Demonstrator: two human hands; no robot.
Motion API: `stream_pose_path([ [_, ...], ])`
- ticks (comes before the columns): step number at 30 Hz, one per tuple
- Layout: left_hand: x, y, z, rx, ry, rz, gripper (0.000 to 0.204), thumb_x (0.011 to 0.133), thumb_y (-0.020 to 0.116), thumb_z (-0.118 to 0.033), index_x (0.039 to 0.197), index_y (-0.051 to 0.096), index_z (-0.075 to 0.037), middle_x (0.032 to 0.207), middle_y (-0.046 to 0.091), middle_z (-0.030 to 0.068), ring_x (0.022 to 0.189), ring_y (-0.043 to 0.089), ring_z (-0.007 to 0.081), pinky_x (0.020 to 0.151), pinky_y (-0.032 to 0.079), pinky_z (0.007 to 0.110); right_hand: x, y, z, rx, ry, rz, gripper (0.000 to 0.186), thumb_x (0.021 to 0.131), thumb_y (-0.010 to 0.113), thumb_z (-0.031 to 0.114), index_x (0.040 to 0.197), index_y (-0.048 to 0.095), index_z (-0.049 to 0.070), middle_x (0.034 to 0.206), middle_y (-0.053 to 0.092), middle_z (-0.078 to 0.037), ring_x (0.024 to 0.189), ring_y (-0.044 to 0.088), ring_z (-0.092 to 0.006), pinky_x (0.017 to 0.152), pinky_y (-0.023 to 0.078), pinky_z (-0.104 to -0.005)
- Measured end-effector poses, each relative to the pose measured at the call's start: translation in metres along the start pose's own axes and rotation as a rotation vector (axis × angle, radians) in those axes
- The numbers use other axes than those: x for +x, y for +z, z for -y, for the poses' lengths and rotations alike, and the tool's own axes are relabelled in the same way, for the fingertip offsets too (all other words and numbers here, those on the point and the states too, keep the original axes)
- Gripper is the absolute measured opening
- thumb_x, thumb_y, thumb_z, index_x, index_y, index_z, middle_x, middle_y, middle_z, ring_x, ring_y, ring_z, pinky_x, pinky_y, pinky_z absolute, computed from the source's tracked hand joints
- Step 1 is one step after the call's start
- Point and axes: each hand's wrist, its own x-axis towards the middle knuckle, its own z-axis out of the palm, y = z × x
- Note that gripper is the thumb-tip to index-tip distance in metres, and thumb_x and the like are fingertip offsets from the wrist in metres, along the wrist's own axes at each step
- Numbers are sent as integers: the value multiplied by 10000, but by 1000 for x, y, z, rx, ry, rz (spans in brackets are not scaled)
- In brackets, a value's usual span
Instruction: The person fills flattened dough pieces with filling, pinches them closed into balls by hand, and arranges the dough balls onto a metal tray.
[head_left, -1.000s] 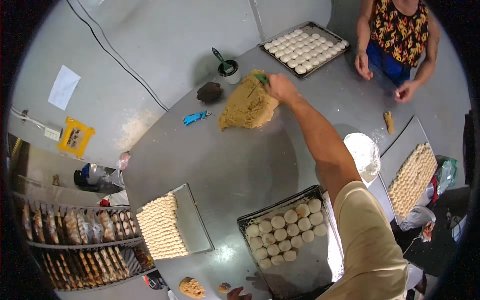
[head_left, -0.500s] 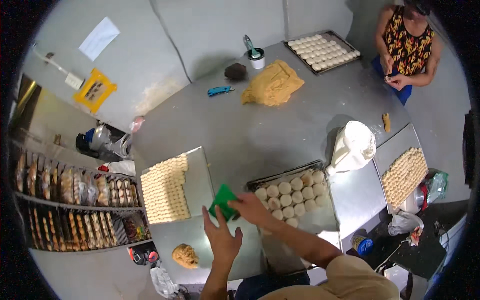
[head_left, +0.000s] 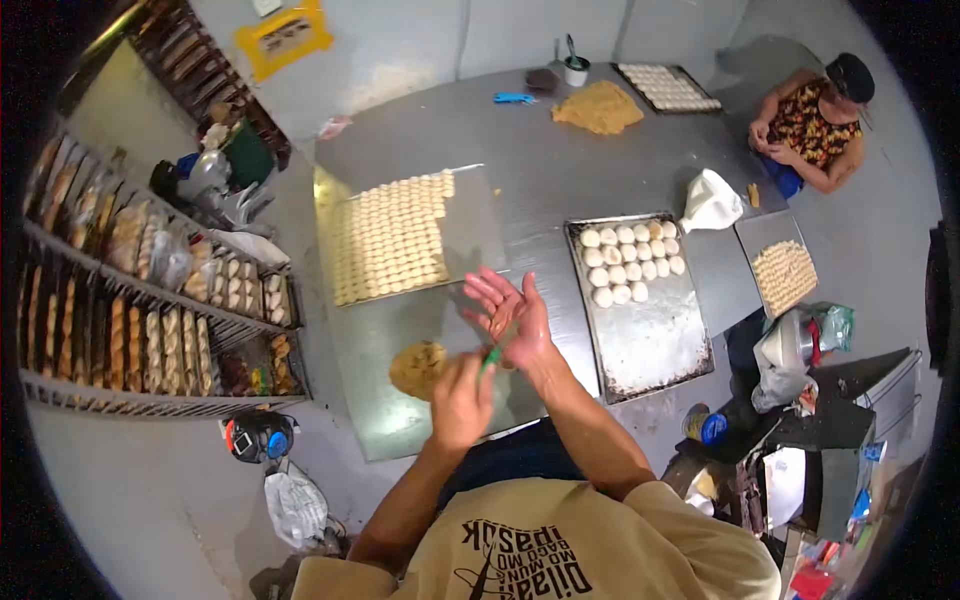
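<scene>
My left hand (head_left: 462, 402) is closed around a green dough scraper (head_left: 491, 358), seen almost edge-on. Just beyond it my right hand (head_left: 512, 318) is held palm up with its fingers spread, and the scraper's edge is close to or against that palm; I cannot tell if they touch. A lump of brownish filling or dough (head_left: 418, 369) rests on the table by my left hand. Ahead and to the left lies a sheet tray (head_left: 473, 222) with rows of small pale dough pieces (head_left: 392, 237). On my right, round dough balls (head_left: 625, 254) fill the far part of a dark-edged baking tray (head_left: 650, 340).
Across the grey table (head_left: 420, 130) lie a yellow dough mass (head_left: 598, 108), another tray of balls (head_left: 668, 87) and a white sack (head_left: 712, 202). A person (head_left: 815, 130) sits at the far right. A bread rack (head_left: 160, 290) stands left; a small-piece tray (head_left: 783, 273) lies right.
The scraper has passed from my right hand to my left. My right hand has opened and turned palm up. The view has shifted, showing more of my shirt and the rack.
</scene>
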Motion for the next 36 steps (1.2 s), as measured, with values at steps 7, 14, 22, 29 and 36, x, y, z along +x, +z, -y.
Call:
stream_pose_path([
  [7,-83,-29,27,142,50,-18,132,903,696,-13,1019,641,19,939,678,233,862,688,477,741,548,582,-32,38,-91,-242,32,103,972,1097,266,811,1627,495,28,1689,520,-177,1589,432,-280,1266,347,-558],
  [14,-92,-37,39,134,-42,-11,125,928,681,-31,1030,635,26,986,705,289,895,695,528,754,546,613,-43,51,-115,-337,207,153,1204,996,251,948,1704,341,-22,1765,410,-182,1666,286,-292,1339,176,-588],
  [22,-70,-35,60,199,-74,-92,130,908,672,-23,1023,646,31,921,721,310,850,707,551,766,552,640,-38,56,-126,-237,242,42,1121,1064,155,863,1634,407,-69,1666,516,-266,1589,437,-361,1318,313,-552],
  [29,-58,-24,64,272,-76,-77,191,856,675,25,1044,663,62,987,723,315,837,726,522,740,591,606,-28,48,-116,-233,262,-33,1032,1106,162,799,1592,432,-70,1627,546,-268,1521,510,-381,1304,363,-527],
  [36,-49,-13,99,320,-114,-86,160,932,661,-78,1060,678,18,925,748,285,773,717,525,712,562,633,-22,39,-114,-263,229,-139,1011,1122,255,767,1609,396,-107,1669,498,-264,1577,453,-355,1346,311,-502],
])
